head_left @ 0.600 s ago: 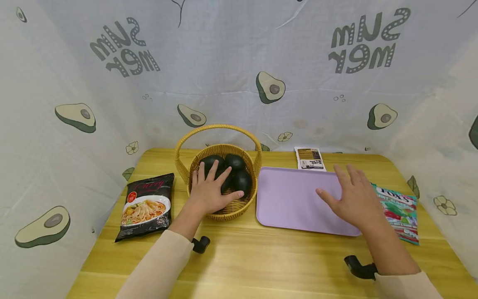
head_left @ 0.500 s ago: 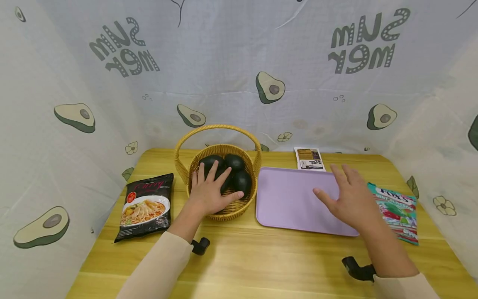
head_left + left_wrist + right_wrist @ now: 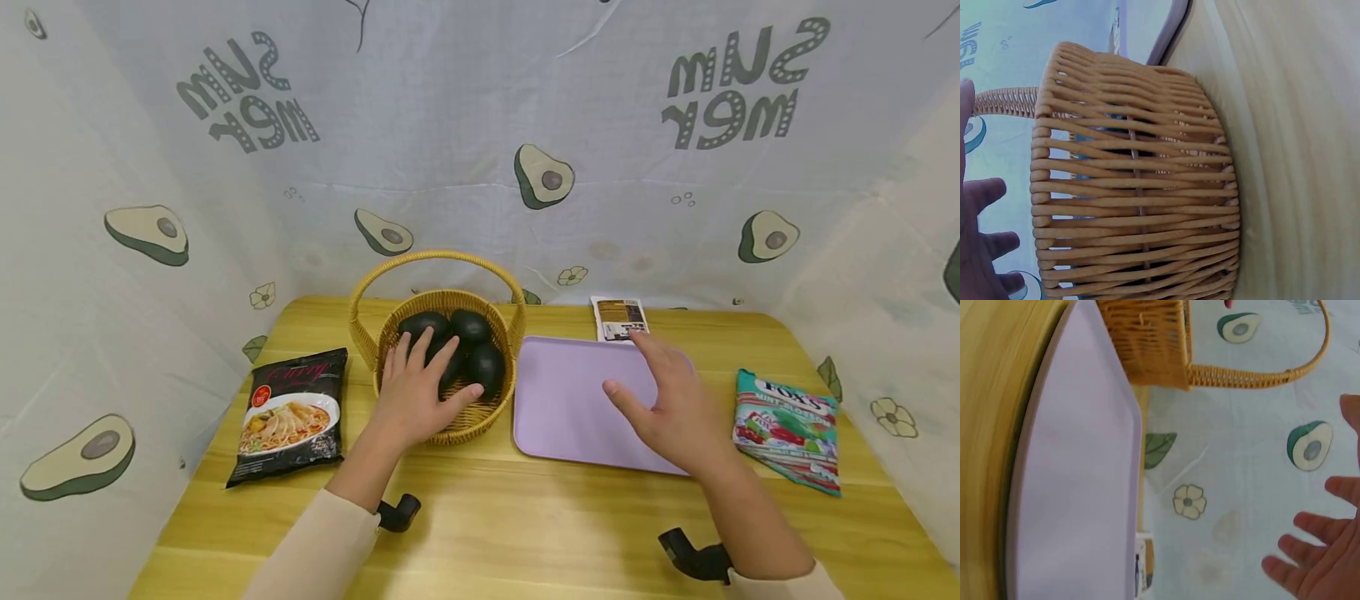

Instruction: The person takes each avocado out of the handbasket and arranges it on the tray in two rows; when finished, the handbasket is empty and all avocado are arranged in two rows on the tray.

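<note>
My left hand (image 3: pixel 412 400) hovers over the front left of a round wicker basket (image 3: pixel 459 431), its fingers spread. Several dark green avocados (image 3: pixel 487 369) lie in the basket, partly hidden behind those fingers. In the left wrist view the fingers (image 3: pixel 999 244) stand above the rim of the woven wall, holding nothing. My right hand (image 3: pixel 678 414) is above the right part of a lilac tray (image 3: pixel 577 400), fingers extended and thumb apart. The right wrist view shows its fingers (image 3: pixel 1316 526) spread, with nothing in them, and the bare tray surface below.
A black noodle packet (image 3: pixel 291 417) lies left of the basket. Behind the tray is a small white and brown packet (image 3: pixel 620 317). To the right lies a teal Fox's candy bag (image 3: pixel 789 429). The basket's tall handle (image 3: pixel 438 254) arches up, with a printed curtain (image 3: pixel 465 100) behind the table.
My right hand has moved left over the tray, uncovering more of the candy bag. My left hand has drawn back slightly toward me. The basket and packets keep their places.
</note>
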Demonstrator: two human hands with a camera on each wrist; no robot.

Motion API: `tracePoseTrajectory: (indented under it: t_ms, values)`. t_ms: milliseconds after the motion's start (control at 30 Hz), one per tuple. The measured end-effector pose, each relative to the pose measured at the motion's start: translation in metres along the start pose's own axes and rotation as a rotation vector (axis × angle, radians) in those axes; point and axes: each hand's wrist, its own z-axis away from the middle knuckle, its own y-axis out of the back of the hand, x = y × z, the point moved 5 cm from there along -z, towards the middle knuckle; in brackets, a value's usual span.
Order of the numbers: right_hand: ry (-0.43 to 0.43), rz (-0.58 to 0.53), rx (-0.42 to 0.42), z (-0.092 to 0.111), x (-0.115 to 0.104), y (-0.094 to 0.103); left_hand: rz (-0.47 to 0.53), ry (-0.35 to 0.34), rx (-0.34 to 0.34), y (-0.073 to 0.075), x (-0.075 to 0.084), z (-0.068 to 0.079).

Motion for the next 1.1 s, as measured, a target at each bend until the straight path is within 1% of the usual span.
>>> tracePoseTrajectory:
  t_ms: [100, 167, 367, 433, 533, 633, 767, 833, 933, 1100]
  values:
    - [0.038, -0.112, 0.017, 0.002, -0.004, -0.007, 0.031, -0.013, 0.056, 0.003, -0.001, 0.005]
    - [0.059, -0.162, 0.022, 0.003, -0.007, -0.012, 0.055, -0.016, 0.103, 0.005, -0.003, 0.010]
    - [0.129, -0.233, 0.057, 0.005, -0.021, -0.023, 0.131, -0.003, 0.227, 0.007, -0.012, 0.025]
    - [0.151, -0.250, 0.068, 0.005, -0.026, -0.027, 0.160, 0.028, 0.253, 0.006, -0.016, 0.031]
    - [0.177, -0.276, 0.078, 0.006, -0.033, -0.033, 0.221, 0.093, 0.294, 0.002, -0.023, 0.039]
    - [0.193, -0.292, 0.073, 0.006, -0.039, -0.040, 0.280, 0.162, 0.367, -0.001, -0.032, 0.046]
    - [0.205, -0.307, 0.045, 0.005, -0.048, -0.051, 0.406, 0.218, 0.463, -0.005, -0.043, 0.051]
    - [0.212, -0.314, 0.025, 0.005, -0.053, -0.057, 0.477, 0.229, 0.487, -0.007, -0.049, 0.051]
    - [0.228, -0.325, -0.004, 0.004, -0.062, -0.065, 0.552, 0.247, 0.497, -0.011, -0.058, 0.049]
    - [0.258, -0.362, -0.059, 0.000, -0.078, -0.080, 0.664, 0.307, 0.449, -0.019, -0.071, 0.043]
